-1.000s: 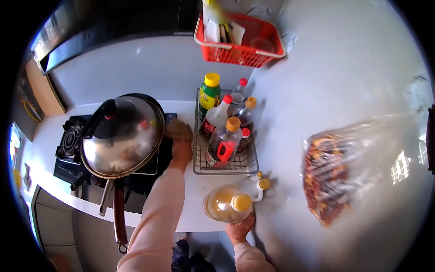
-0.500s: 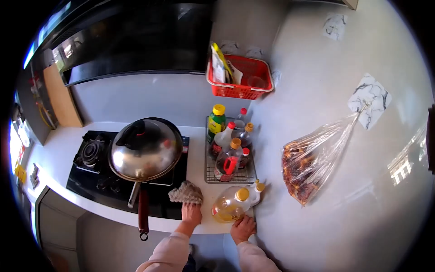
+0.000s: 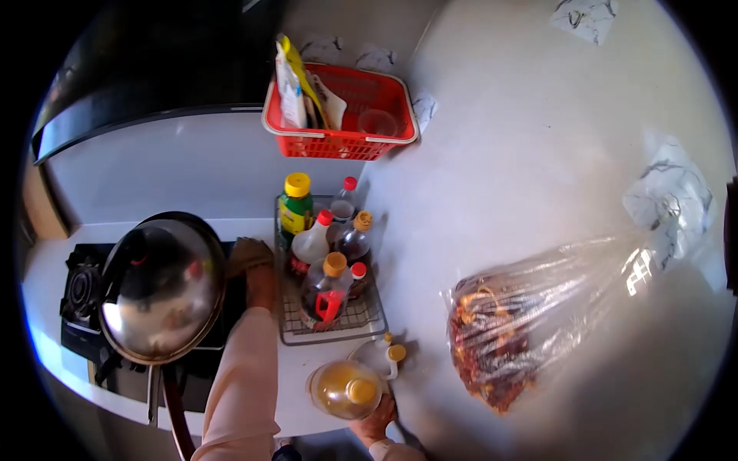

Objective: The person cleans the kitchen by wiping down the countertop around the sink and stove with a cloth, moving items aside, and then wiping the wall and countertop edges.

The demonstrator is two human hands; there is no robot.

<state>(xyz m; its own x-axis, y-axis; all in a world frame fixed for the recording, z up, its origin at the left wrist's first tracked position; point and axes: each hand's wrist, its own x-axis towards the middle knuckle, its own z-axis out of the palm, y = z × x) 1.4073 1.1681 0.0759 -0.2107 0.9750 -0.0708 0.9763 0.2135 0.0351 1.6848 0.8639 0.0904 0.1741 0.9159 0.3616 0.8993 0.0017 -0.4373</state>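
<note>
left hand on rag near the pan, sloppy swipe could knock it. can't tell that hand's fingers, or right hand's.

- Head view: worn by the person, looking forward and steeply down at the counter.
- Stands near: the left sleeve runs in large from the bottom edge; the right hand shows low.
- Very wide: edges bow, corners go black.
- Takes in the pan left, basket above, wall filling the right.
</note>
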